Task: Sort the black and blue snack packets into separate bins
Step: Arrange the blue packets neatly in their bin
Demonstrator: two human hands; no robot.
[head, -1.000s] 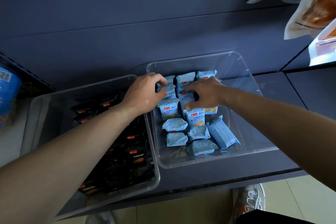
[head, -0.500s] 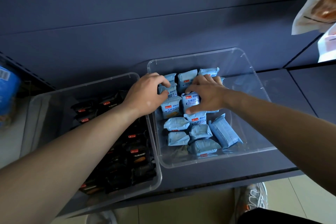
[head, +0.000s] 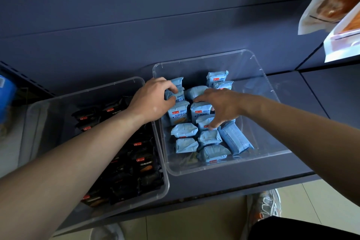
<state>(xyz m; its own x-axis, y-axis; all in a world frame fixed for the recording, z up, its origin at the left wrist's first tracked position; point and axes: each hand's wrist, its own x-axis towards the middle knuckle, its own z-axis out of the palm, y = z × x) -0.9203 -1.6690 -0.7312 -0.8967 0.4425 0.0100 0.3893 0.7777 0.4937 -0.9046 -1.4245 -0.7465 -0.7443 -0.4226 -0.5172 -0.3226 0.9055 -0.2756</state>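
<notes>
1. Both of our hands work inside the right bin [head: 259,76]: our left hand [head: 153,101] curls its fingers around a blue packet [head: 176,94] at the far-left corner, while our right hand [head: 220,107] lies spread, fingertips pressing on the middle packets [head: 201,112].
2. Sorting looks nearly finished, we judge: blue packets fill the bin under our hands, black packets [head: 144,161] fill the left bin [head: 48,107] beneath our left forearm.
3. Next, we would straighten the tilted packets into rows, which calls for light, even pushes.
4. Both bins sit on a dark blue shelf [head: 292,91]; bagged goods [head: 331,4] hang beyond our right hand, and tiled floor [head: 194,224] shows below.
</notes>
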